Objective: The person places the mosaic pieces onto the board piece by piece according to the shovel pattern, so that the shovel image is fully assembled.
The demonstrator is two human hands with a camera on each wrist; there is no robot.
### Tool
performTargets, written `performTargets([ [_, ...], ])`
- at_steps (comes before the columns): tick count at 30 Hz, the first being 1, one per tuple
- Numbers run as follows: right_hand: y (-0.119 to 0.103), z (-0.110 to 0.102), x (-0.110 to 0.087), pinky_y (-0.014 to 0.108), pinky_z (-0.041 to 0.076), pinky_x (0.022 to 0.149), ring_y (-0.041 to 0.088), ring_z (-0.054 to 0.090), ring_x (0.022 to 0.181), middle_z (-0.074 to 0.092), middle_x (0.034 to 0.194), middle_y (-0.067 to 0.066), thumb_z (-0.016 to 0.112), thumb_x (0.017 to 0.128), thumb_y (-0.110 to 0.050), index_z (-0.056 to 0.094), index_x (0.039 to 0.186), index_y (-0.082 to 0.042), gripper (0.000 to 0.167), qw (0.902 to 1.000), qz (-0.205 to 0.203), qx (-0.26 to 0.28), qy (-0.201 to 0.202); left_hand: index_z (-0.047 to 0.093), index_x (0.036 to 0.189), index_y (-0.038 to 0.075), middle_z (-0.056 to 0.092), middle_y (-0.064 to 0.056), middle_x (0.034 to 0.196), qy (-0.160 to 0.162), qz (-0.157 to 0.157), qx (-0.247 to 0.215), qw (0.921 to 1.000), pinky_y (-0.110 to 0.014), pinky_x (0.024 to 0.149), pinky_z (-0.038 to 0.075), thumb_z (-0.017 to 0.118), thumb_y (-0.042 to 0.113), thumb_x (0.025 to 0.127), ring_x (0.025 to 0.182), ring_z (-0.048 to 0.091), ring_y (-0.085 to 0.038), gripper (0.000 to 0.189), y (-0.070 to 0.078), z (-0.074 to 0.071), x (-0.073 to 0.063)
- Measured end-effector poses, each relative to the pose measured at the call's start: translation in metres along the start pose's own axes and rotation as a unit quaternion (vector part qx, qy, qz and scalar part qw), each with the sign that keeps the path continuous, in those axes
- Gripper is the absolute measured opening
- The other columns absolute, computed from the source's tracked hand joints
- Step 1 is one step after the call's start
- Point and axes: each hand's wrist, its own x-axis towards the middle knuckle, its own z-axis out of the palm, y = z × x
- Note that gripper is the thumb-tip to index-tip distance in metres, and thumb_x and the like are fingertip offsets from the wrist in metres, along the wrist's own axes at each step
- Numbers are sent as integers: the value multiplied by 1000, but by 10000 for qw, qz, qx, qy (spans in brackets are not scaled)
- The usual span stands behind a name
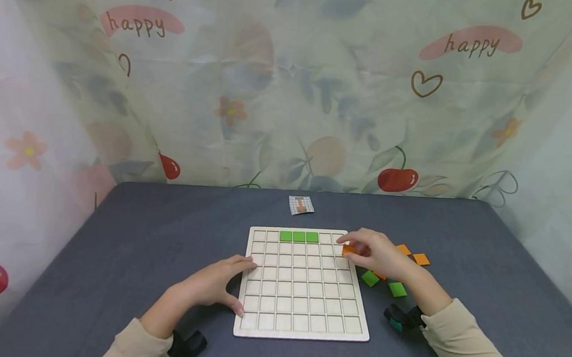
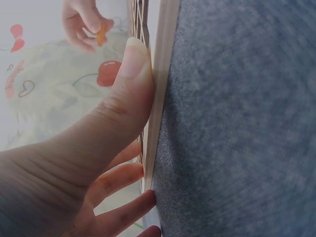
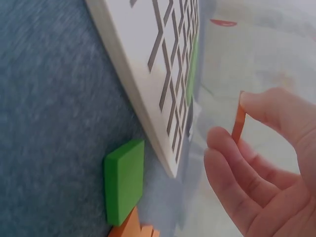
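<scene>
A pale wooden grid board (image 1: 298, 289) lies flat on the table, with three green square tiles (image 1: 299, 236) side by side in its far row. My right hand (image 1: 376, 253) pinches an orange tile (image 3: 239, 121) between thumb and fingers, above the board's far right corner. Along the board's left edge rests my left hand (image 1: 212, 285), thumb and fingers spread. In the left wrist view its thumb (image 2: 136, 64) touches the board's rim.
Right of the board lie loose green tiles (image 1: 397, 290) and orange tiles (image 1: 421, 259), some partly hidden by the right hand. A small printed card (image 1: 301, 205) sits beyond the board on the dark blue tablecloth (image 1: 171, 225). Patterned curtains (image 1: 293, 89) surround the table's back and sides.
</scene>
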Motion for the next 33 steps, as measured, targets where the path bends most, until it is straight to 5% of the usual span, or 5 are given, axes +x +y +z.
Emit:
performTargets([
  [7, -6, 2, 4, 20, 51, 69, 9, 59, 76, 59, 94, 5, 64, 87, -9, 67, 106, -7, 20, 10000, -11, -28, -81, 45, 137, 5, 40, -17, 144, -6, -8, 8, 10000, -51, 104, 36, 84, 35, 61, 132, 40, -35, 90, 0, 0, 0],
  [20, -19, 8, 15, 23, 51, 72, 16, 57, 85, 56, 99, 8, 66, 83, -2, 67, 111, -9, 29, 9994, 270, -23, -202, 45, 137, 5, 40, -17, 144, 6, 50, 8, 10000, -51, 104, 36, 84, 35, 61, 131, 40, -35, 91, 1, -1, -1],
  [33, -22, 22, 39, 24, 55, 72, 18, 62, 83, 58, 98, 11, 65, 83, 0, 64, 114, -4, 31, 9994, 14, 42, -353, 45, 136, 2, 42, -19, 141, 40, 207, 112, 9997, -51, 104, 36, 84, 36, 61, 129, 42, -35, 91, 2, -3, -2],
])
